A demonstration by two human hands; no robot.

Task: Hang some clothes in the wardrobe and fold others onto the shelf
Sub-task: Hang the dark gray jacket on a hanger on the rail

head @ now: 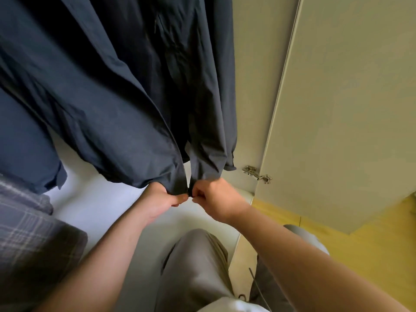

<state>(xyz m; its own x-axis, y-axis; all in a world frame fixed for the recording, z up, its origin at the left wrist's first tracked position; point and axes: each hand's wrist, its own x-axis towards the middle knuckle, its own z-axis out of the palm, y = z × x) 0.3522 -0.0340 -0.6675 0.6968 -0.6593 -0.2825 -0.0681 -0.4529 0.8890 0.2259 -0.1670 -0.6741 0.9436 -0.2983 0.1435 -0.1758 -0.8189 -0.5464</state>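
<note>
pinching hem [126, 179]: l hand [162, 200], r hand [217, 200]

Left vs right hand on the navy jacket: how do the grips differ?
The left hand holds a bunch of hem on the wider front panel of the navy jacket; the right hand pinches a small dark part at the other panel's bottom edge. Left grip uses the whole hand; right grip is a fine pinch. Both sit at the jacket's front opening, nearly touching.

Soft, even light, perhaps from the right, brightens the wardrobe door [349, 109]. The dark jacket [101, 97] sinks into shadow near the top. Wide-angle bending warps the edges.
</note>
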